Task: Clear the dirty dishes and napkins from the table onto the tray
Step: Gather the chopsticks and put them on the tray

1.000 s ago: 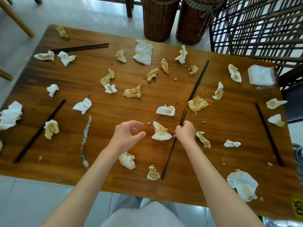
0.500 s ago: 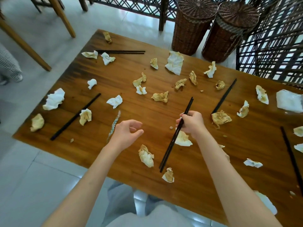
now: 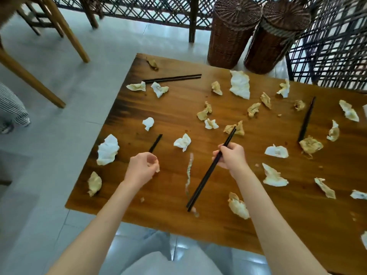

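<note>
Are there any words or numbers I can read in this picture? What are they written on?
None: no word, number, label or sign shows in this view.
The wooden table shows only wood grain.
The crumpled napkins bear stains, not print.
The black chopsticks in the right hand are plain.
The two wicker baskets carry no tag that I can see.

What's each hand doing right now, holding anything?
Left hand: fingers curled over a napkin and the near end of a chopstick pair; grip cannot be told.
Right hand: grips a pair of black chopsticks.
</note>
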Demonstrator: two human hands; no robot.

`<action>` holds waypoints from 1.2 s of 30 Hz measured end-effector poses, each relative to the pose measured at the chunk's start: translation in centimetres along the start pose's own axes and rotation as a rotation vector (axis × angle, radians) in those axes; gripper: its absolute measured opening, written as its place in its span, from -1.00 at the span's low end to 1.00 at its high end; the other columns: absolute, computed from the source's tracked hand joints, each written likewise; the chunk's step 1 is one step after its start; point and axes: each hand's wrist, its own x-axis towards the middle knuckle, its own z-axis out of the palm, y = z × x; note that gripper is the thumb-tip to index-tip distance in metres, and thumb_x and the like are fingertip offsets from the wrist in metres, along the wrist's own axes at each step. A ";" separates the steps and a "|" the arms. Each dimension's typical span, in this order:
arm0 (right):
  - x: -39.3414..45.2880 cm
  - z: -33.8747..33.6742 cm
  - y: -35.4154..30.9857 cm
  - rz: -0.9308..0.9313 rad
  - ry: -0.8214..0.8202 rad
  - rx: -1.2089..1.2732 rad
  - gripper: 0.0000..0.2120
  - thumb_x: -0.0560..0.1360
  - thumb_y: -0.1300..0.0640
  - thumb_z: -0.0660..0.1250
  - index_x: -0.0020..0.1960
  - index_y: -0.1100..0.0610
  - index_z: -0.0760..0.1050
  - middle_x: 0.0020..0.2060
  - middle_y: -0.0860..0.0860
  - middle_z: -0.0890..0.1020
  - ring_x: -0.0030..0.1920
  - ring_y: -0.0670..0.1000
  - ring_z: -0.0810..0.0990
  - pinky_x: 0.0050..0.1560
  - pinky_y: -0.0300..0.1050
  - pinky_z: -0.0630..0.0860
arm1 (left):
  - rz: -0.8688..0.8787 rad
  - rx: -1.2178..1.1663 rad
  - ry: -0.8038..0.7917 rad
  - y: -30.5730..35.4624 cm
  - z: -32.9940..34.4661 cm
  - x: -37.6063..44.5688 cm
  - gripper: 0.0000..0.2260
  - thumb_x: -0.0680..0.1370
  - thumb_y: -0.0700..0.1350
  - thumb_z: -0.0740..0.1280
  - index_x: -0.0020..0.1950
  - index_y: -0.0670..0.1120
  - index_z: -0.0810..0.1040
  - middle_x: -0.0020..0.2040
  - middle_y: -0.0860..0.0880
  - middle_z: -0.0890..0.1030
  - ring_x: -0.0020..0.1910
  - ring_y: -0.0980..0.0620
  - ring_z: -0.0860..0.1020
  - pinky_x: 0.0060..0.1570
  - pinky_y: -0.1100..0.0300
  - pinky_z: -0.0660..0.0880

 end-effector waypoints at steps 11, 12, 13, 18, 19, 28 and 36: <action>-1.5 4.0 1.2 0.058 0.149 0.085 -0.93 0.58 0.24 0.21 0.02 0.17 0.46 -0.23 0.12 0.61 -0.21 0.05 0.63 -0.33 -0.15 0.57 | -0.211 0.347 -0.156 -6.0 -1.7 0.2 -0.77 0.44 -0.02 0.45 -0.11 -0.04 0.43 -0.17 0.01 0.51 -0.21 0.06 0.50 -0.29 0.25 0.43; -1.5 4.0 1.2 0.060 0.156 0.083 -0.93 0.58 0.24 0.21 0.01 0.17 0.46 -0.22 0.12 0.61 -0.21 0.05 0.63 -0.34 -0.16 0.56 | -0.233 0.354 -0.157 -6.1 -1.7 0.2 -0.79 0.45 -0.04 0.45 -0.12 -0.04 0.42 -0.18 0.00 0.50 -0.21 0.06 0.50 -0.30 0.25 0.42; -1.5 4.0 1.2 0.061 0.159 0.081 -0.94 0.58 0.24 0.21 0.00 0.16 0.46 -0.22 0.12 0.61 -0.20 0.05 0.64 -0.33 -0.16 0.57 | -0.252 0.352 -0.156 -6.2 -1.6 0.3 -0.80 0.45 -0.05 0.44 -0.14 -0.04 0.42 -0.19 -0.01 0.50 -0.22 0.06 0.50 -0.30 0.25 0.42; -1.1 4.1 0.9 0.076 0.149 0.076 -0.93 0.58 0.24 0.22 -0.06 0.15 0.46 -0.22 0.12 0.61 -0.20 0.07 0.63 -0.28 -0.11 0.59 | -0.288 0.336 -0.166 -6.0 -1.4 0.6 -0.89 0.50 -0.13 0.38 -0.12 -0.08 0.46 -0.17 -0.05 0.53 -0.18 0.00 0.54 -0.24 0.20 0.51; -1.0 4.1 0.9 0.077 0.146 0.076 -0.92 0.57 0.24 0.22 -0.07 0.15 0.46 -0.22 0.12 0.61 -0.21 0.07 0.63 -0.31 -0.12 0.58 | -0.290 0.336 -0.166 -5.9 -1.4 0.7 -0.91 0.50 -0.13 0.37 -0.11 -0.09 0.47 -0.16 -0.06 0.53 -0.17 -0.01 0.54 -0.25 0.20 0.50; -0.5 5.3 1.7 0.118 0.110 0.073 -0.94 0.57 0.25 0.22 -0.03 0.18 0.48 -0.21 0.14 0.62 -0.20 0.08 0.64 -0.26 -0.09 0.61 | -0.274 0.282 -0.123 -5.6 -2.0 0.8 -0.90 0.51 -0.13 0.37 -0.07 -0.10 0.48 -0.17 -0.04 0.51 -0.22 0.04 0.50 -0.32 0.24 0.39; -1.5 6.1 1.4 0.090 0.030 0.114 -0.91 0.58 0.27 0.17 -0.03 0.20 0.45 -0.21 0.15 0.64 -0.22 0.10 0.66 -0.38 -0.14 0.59 | -0.136 0.151 -0.069 -3.5 -2.6 0.5 -0.81 0.47 -0.11 0.43 0.04 -0.11 0.56 -0.13 -0.02 0.55 -0.18 0.09 0.51 -0.23 0.28 0.48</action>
